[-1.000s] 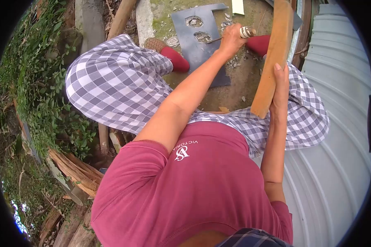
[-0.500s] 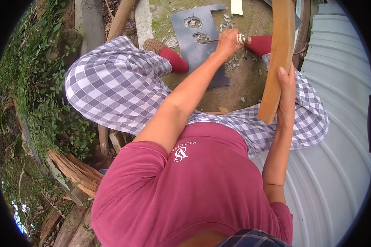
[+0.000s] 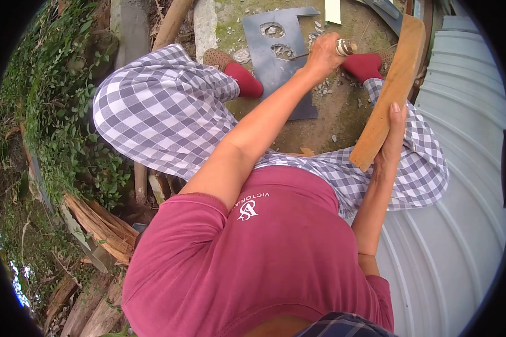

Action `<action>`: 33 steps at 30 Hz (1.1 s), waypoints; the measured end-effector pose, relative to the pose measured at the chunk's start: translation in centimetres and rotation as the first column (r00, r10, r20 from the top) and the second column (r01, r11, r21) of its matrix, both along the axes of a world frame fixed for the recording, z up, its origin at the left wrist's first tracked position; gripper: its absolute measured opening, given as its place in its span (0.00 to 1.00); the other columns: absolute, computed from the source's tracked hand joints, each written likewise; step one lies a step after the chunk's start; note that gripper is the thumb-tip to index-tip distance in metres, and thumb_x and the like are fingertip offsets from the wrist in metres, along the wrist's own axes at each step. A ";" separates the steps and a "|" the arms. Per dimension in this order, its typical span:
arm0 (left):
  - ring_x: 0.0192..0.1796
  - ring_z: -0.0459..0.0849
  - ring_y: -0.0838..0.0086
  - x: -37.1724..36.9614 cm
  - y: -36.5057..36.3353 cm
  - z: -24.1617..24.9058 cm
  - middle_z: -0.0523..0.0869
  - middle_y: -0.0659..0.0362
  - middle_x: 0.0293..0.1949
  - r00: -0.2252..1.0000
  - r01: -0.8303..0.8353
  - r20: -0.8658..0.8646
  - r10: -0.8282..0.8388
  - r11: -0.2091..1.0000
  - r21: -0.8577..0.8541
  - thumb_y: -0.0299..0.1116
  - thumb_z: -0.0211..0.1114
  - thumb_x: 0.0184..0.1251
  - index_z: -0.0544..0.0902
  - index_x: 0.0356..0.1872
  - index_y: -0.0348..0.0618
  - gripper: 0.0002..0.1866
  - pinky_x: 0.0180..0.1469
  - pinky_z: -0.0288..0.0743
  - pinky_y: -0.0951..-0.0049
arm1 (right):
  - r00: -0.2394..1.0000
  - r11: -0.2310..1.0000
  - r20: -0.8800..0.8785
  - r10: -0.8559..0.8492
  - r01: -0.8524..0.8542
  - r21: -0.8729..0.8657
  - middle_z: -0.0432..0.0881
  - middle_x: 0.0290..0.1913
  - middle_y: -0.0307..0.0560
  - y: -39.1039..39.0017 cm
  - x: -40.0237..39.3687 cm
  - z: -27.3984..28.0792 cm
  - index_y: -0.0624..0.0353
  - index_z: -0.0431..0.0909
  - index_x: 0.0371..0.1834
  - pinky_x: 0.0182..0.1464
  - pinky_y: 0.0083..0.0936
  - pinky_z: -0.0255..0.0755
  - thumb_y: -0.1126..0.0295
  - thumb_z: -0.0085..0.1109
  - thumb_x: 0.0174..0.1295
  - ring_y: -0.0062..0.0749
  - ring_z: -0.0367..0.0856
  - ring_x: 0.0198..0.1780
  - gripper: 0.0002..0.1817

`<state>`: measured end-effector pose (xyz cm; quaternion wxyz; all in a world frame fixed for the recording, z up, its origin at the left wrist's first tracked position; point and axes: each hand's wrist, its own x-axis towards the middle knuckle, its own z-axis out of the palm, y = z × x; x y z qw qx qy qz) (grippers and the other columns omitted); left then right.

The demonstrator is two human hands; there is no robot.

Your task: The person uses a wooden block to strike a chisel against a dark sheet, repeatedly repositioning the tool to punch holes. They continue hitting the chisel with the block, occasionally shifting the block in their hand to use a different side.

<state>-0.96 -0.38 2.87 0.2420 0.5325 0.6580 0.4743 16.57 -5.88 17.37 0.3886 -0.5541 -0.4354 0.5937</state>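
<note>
My left hand (image 3: 323, 51) is closed around a chisel-like tool, whose pale-banded handle end (image 3: 346, 47) sticks out to the right of my fist. Its thin metal shaft (image 3: 299, 56) points left, to the lower of two rough holes in a dark grey flat sheet (image 3: 271, 76). The sheet lies on the ground between my feet; whether the tip touches it I cannot make out. In my right hand (image 3: 392, 137) is a thick wooden block (image 3: 389, 95), gripped near its lower end and slanting up to the right, apart from the tool handle.
Grey chips (image 3: 323, 87) are scattered on the mossy concrete (image 3: 326, 126). A pale strip (image 3: 332, 11) and another grey piece (image 3: 385, 14) lie farther off. Corrugated metal sheeting (image 3: 461, 123) borders the right, green plants (image 3: 67, 112) and split logs (image 3: 98, 227) the left.
The wooden block's upper end has swung right and down, so its whole length now shows. My left hand keeps its hold on the tool. The view has shifted slightly.
</note>
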 end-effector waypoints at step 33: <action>0.47 0.78 0.49 -13.0 -2.4 -6.6 0.79 0.41 0.42 0.619 -0.759 0.206 0.758 0.645 -0.091 0.41 0.77 0.44 0.67 0.55 0.29 0.40 0.53 0.69 0.57 | 0.995 0.978 -0.034 0.089 -0.093 -0.186 0.66 0.63 0.51 0.2 0.4 -5.1 0.62 0.54 0.70 0.63 0.30 0.59 0.54 0.55 0.62 0.35 0.65 0.63 0.38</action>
